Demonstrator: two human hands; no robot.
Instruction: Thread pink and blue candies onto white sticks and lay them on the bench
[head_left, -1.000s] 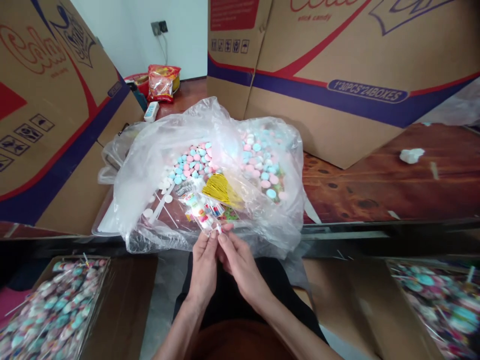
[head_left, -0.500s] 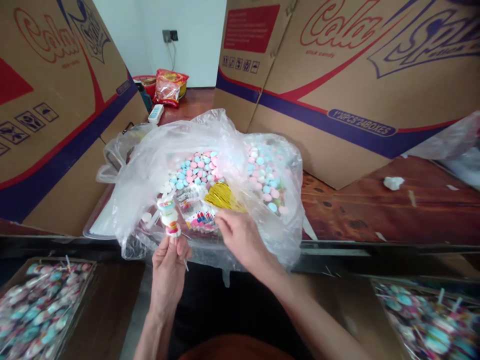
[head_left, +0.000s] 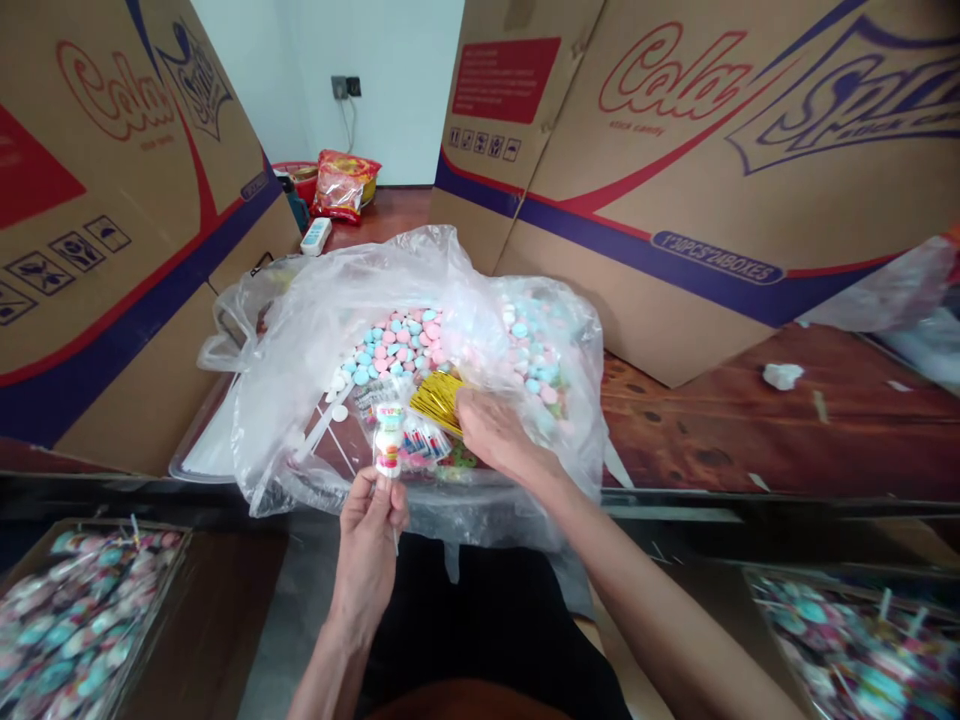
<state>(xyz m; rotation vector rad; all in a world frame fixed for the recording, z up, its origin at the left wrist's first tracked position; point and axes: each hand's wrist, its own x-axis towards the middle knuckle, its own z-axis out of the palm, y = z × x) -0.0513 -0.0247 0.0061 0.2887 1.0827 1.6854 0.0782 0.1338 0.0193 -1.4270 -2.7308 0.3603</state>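
My left hand (head_left: 375, 510) is closed around the base of a wrapped candy lollipop (head_left: 388, 440), held upright with its thin stick poking out below the fingers. The clear wrapper has coloured print over pale candy. My right hand (head_left: 491, 425) has its fingers curled against the right end of a bundle of gold twist ties (head_left: 437, 400); the fingertips are partly hidden. Printed clear wrappers (head_left: 425, 440) lie just behind the lollipop. Farther back, pink, blue and white candies (head_left: 397, 340) are heaped inside a crumpled clear plastic bag (head_left: 285, 340).
Large cardboard boxes stand at left (head_left: 150, 270) and right (head_left: 600, 230) on the reddish wooden table (head_left: 720, 430). Below the edge, a left carton (head_left: 82, 610) and a right carton (head_left: 855, 640) hold wrapped candies. White sticks (head_left: 315, 435) lie at the bag's left. A red snack bag (head_left: 341, 187) sits at the back.
My left hand has carried the lollipop to the right, in front of the wrappers. My right hand has moved slightly right and farther in, onto the end of the gold twist ties.
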